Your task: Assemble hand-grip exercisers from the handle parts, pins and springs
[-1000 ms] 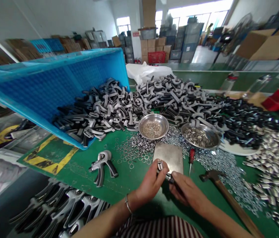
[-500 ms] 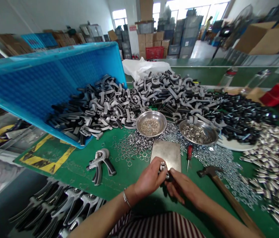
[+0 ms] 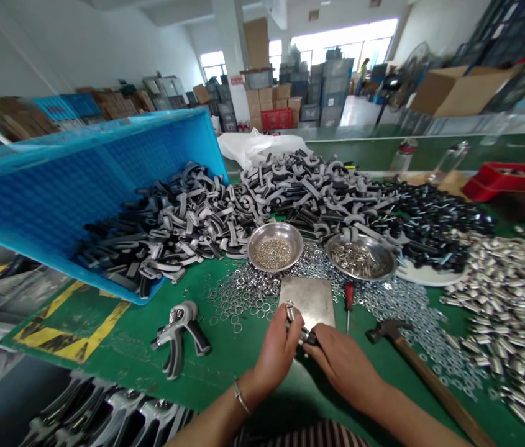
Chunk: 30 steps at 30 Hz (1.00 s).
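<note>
The left hand (image 3: 277,357) and right hand (image 3: 342,366) are held close together above the green bench (image 3: 243,372), with the forearms converging from the lower edge of the view. A thin metal bangle (image 3: 241,397) circles the left wrist. Both hands are narrowly closed, with the fingers pinching a small metal part (image 3: 300,329) between them. The part is too small to identify exactly. It has a bright, ring-like end by the left hand and a darker end by the right hand, and its long axis runs diagonally from upper left to lower right. It sits over the lower edge of a flat, scuffed steel plate (image 3: 307,301). Beyond the hands lie two round steel bowls (image 3: 275,226) (image 3: 360,236) holding small bright parts, with loose steel washers (image 3: 238,295) scattered across the bench. A red-handled screwdriver (image 3: 348,297) lies just right of the plate, and further right a hammer (image 3: 390,332) with a wooden handle lies near the right forearm. A hand grip exerciser (image 3: 178,335) with grey and black plastic handles lies left of the hands. Far ahead, loose grey-and-black plastic handles (image 3: 173,223) spill from a tilted blue plastic crate (image 3: 57,205).
</note>
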Each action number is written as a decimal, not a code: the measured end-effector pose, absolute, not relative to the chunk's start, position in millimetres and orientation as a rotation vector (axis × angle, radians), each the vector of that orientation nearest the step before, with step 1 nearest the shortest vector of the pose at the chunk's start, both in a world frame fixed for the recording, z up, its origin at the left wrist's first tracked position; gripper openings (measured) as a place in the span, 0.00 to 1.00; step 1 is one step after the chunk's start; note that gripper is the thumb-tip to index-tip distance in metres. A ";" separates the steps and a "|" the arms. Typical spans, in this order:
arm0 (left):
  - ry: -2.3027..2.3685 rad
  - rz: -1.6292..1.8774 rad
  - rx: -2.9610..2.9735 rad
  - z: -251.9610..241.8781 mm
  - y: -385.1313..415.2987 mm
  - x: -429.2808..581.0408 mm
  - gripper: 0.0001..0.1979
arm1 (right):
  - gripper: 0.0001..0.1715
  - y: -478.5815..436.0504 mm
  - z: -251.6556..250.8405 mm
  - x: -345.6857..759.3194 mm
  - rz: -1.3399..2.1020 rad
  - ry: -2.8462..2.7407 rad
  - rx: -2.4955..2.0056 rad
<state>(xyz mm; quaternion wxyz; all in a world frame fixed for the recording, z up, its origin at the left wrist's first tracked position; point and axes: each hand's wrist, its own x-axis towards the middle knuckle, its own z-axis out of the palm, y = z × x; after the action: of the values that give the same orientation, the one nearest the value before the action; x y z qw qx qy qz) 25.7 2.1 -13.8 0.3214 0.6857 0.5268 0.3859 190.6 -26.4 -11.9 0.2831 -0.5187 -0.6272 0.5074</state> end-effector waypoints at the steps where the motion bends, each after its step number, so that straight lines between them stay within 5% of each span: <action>1: 1.377 1.016 1.819 -15.3 2.9 27.0 0.09 | 0.27 -27.0 -13.1 190.2 1.436 -1.635 -1.364; 4: 1.258 0.966 1.947 -17.8 4.4 28.0 0.07 | 0.30 -29.0 -15.6 191.0 1.875 -1.488 -1.210; 9: 1.294 0.949 1.936 -15.2 5.5 29.9 0.09 | 0.27 -28.3 -11.9 198.1 1.324 -1.710 -1.370; 14: 1.162 0.657 2.180 -10.4 35.0 39.5 0.07 | 0.35 -23.3 -19.2 203.6 1.782 -1.484 -1.236; 19: 1.069 0.225 2.547 -12.7 94.3 51.6 0.08 | 0.19 -21.0 -13.6 240.9 1.083 -1.953 -1.550; 23: 1.123 0.177 2.694 -1.3 129.7 78.7 0.14 | 0.19 -46.7 -5.8 292.7 1.083 -1.890 -1.608; 30: 1.070 0.258 2.532 8.2 192.1 184.8 0.03 | 0.24 -99.0 -39.3 368.8 1.034 -1.620 -1.834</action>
<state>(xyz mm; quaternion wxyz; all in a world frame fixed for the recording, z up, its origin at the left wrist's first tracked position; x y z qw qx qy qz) 184.8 192.1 8.2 0.1892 0.9005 0.3806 0.0916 368.8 -99.0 -39.3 0.2401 -0.6702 -0.5920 0.3779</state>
